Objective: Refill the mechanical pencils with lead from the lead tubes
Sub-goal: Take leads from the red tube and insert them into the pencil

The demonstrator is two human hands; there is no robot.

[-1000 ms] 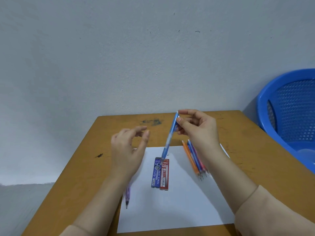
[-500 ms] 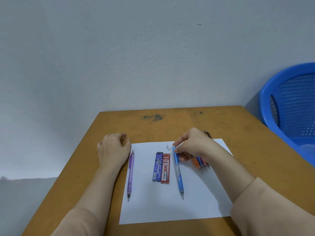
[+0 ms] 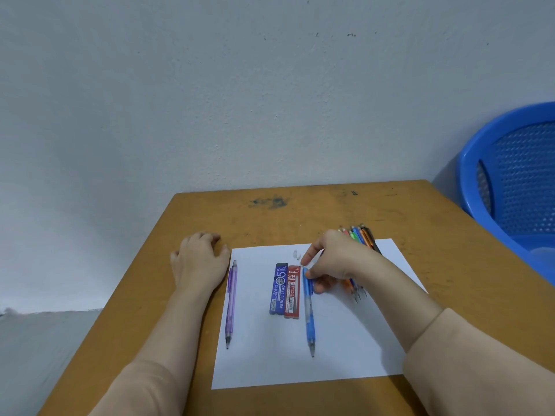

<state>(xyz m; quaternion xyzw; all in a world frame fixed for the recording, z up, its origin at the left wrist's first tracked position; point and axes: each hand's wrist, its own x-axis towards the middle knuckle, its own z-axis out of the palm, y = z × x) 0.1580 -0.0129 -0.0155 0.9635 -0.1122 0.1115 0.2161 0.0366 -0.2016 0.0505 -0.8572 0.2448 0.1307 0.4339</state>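
Two mechanical pencils lie flat on a smooth white paper sheet [image 3: 345, 349] spread over the scuffed, brown wooden worktop [image 3: 300, 211]. The translucent blue pencil [image 3: 308, 313] sits right of centre and the translucent purple pencil [image 3: 231, 298] along the sheet's left edge. Each has its long axis running up and down the frame, with the metal tip toward the lower edge.

Between them, side by side and touching, lie two flat rectangular plastic cases: the blue lead tube [image 3: 278, 288] and the red lead tube [image 3: 292, 291]. What they contain cannot be seen. Small white cap pieces [image 3: 296, 254] lie just above them.

The right hand [image 3: 336, 262] has its thumb and curled fingertips pinched on the blue pencil's upper end. The left hand [image 3: 199, 262] rests knuckles-up on the worktop just beside the purple pencil, fingers loosely curled, holding nothing.

A bundle of coloured pencils [image 3: 360, 235] lies slantwise behind the right hand. At the right edge of the frame stands a perforated blue plastic basket [image 3: 510, 175]; its contents cannot be made out.
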